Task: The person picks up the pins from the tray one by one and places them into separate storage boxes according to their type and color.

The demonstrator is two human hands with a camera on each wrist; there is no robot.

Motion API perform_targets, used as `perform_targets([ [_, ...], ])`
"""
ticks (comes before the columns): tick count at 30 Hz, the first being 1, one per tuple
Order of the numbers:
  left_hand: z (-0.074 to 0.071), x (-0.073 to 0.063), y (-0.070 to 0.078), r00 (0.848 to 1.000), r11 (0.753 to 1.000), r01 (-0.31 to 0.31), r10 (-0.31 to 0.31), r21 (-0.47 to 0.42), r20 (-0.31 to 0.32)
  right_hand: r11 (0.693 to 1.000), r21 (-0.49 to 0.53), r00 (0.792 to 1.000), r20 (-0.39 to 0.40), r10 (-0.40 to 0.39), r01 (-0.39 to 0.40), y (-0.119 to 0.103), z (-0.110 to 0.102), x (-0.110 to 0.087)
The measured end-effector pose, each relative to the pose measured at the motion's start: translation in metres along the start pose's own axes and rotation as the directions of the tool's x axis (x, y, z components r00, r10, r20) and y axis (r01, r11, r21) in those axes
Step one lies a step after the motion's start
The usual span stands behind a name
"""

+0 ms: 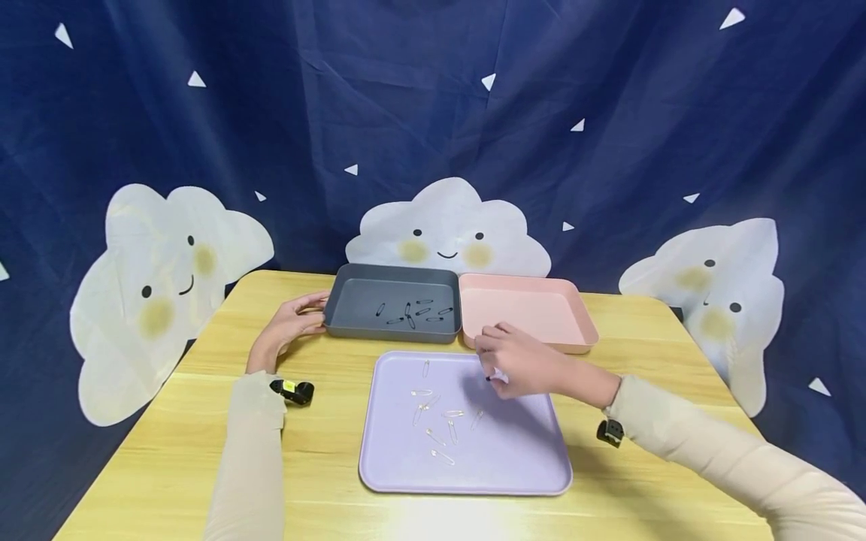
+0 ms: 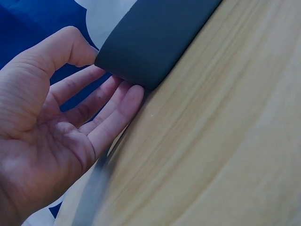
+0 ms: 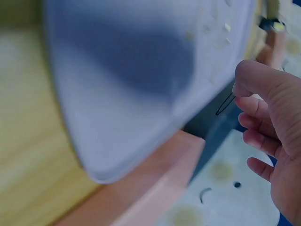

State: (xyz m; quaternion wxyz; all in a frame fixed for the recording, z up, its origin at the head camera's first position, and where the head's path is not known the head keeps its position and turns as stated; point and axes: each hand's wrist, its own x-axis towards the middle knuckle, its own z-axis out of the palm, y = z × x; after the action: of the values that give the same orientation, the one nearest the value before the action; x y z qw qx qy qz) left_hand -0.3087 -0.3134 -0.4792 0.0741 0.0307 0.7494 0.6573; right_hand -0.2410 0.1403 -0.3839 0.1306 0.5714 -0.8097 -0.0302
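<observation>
My right hand (image 1: 517,361) is raised over the far right part of the lilac tray (image 1: 473,481), thumb and index finger pinching a black safety pin (image 3: 225,104). Its looped end sticks out from the fingertips. My left hand (image 1: 289,327) rests against the left wall of the dark grey tray (image 2: 150,42), fingers loosely extended and fingertips at its outer side. Several black safety pins (image 1: 410,321) lie in the grey tray, mostly toward its right half. On the lilac tray are scattered several gold-coloured safety pins (image 1: 452,431), mostly left of the right hand's shadow.
A pink tray (image 1: 585,315) stands right beside the grey one, behind the lilac tray. All three sit on a wooden table (image 1: 318,451). A dark blue curtain (image 1: 419,113) with cloud faces hangs behind the table's far edge.
</observation>
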Motion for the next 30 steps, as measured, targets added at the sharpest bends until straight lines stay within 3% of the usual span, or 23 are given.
perform_targets([
  [16,-0.003,0.0,-0.002,1.0,1.0,-0.005,0.005,-0.006,-0.018,0.992,0.067,0.98,-0.162,0.119,-0.109,0.048,-0.01,0.066],
  [23,-0.002,0.001,-0.003,1.0,1.0,-0.008,0.008,-0.006,-0.013,0.976,0.139,0.967,-0.173,0.189,-0.165,0.063,-0.012,0.096],
  [30,-0.001,0.0,-0.002,1.0,1.0,-0.016,0.016,-0.013,-0.016,0.971,0.11,0.959,-0.163,0.23,-0.213,0.075,-0.005,0.126],
])
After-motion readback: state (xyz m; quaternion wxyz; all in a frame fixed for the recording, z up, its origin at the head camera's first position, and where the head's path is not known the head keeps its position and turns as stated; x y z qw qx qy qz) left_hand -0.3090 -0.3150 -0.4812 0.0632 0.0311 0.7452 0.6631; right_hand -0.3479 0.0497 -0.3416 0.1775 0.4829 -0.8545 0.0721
